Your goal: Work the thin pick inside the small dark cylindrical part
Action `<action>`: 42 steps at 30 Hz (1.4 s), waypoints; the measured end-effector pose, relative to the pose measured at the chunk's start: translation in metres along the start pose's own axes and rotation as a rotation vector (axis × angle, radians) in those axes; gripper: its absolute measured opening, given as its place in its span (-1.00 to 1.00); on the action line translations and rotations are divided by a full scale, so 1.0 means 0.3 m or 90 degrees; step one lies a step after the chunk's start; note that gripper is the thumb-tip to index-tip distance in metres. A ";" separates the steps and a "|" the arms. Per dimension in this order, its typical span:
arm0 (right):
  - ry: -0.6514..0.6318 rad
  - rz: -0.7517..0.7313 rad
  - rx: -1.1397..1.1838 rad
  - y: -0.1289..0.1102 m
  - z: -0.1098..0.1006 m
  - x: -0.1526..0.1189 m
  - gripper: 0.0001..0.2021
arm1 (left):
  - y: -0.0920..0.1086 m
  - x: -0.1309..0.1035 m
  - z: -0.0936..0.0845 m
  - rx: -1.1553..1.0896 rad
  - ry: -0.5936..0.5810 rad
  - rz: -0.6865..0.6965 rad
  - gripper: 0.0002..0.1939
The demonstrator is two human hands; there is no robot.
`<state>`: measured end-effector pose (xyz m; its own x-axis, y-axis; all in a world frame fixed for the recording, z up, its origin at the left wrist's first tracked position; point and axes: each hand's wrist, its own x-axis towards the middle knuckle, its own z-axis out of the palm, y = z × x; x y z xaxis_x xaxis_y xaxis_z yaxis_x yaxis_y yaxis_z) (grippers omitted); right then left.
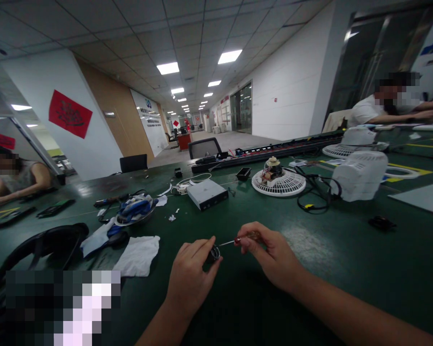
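A long office with lit ceiling panels (230,56) stretches back beyond a dark green surface (332,283), on which a flat grey drive box (208,192) lies near the middle. On the wearer's side of the drive box, the left hand (190,270) pinches a small dark round part (213,253) between thumb and fingers, its ringed end turned toward the right. Also on that near side, but farther right of the drive box, the right hand (270,254) grips the reddish-brown handle of a screwdriver (250,236), fingers closed round it, the thin shaft aimed at the part; whether its tip touches cannot be told. Right of the drive box sits a white fan grille (286,184) bearing an exposed mechanism (273,168), and farther right stands a white housing (362,178). A small black tray (243,174) lies just behind and right of the drive box. Left of the drive box are a blue-and-white bundle (135,207) and, closer to the wearer, a crumpled white tissue (140,256).
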<state>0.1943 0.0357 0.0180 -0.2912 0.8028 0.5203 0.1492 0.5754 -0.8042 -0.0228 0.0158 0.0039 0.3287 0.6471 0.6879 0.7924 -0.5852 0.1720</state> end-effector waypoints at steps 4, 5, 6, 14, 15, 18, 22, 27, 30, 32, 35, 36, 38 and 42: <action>-0.057 0.000 -0.030 -0.005 -0.008 0.004 -0.86 | -0.002 -0.001 -0.001 0.014 -0.017 -0.005 -0.63; -0.067 0.008 -0.013 -0.005 -0.009 0.005 -0.85 | -0.002 -0.001 -0.001 0.016 -0.024 -0.004 -0.62; -0.070 0.018 0.011 -0.004 -0.010 0.006 -0.84 | -0.001 -0.001 -0.002 0.017 -0.030 -0.004 -0.61; 0.011 0.044 0.097 0.020 -0.001 0.006 -0.85 | 0.000 -0.006 0.000 -0.003 0.003 -0.032 -0.58; 0.017 0.044 0.094 0.021 0.000 0.006 -0.85 | 0.002 -0.006 0.002 -0.008 0.002 -0.030 -0.58; 0.023 0.049 0.114 0.021 -0.002 0.006 -0.83 | 0.009 -0.006 0.008 -0.025 -0.001 -0.016 -0.57; -0.003 0.037 0.128 0.017 -0.003 0.006 -0.81 | 0.011 -0.005 0.008 -0.030 0.008 -0.025 -0.59; 0.011 0.003 0.040 0.011 -0.007 0.003 -0.85 | 0.009 -0.004 0.002 -0.031 0.006 -0.036 -0.56; -0.002 0.021 0.092 0.013 -0.009 0.004 -0.82 | 0.009 -0.002 0.001 -0.035 0.004 -0.036 -0.56; -0.014 0.034 0.122 0.019 -0.008 0.006 -0.80 | 0.008 -0.002 0.002 -0.036 0.006 -0.036 -0.57; -0.002 0.030 0.099 0.029 -0.003 0.008 -0.81 | 0.002 -0.004 0.003 -0.031 0.014 -0.040 -0.56; 0.007 0.029 0.085 0.031 0.000 0.007 -0.82 | 0.001 -0.005 0.003 -0.028 0.015 -0.043 -0.56; 0.017 0.031 0.057 0.028 0.002 0.006 -0.83 | -0.002 -0.007 0.003 -0.024 0.012 -0.045 -0.56; 0.011 0.024 -0.011 0.003 0.001 0.004 -0.85 | -0.004 -0.007 0.005 -0.018 0.006 -0.037 -0.55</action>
<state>0.1940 0.0372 0.0178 -0.2686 0.8266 0.4945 0.1763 0.5469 -0.8184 -0.0236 0.0158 0.0012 0.2773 0.6757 0.6831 0.7952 -0.5604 0.2316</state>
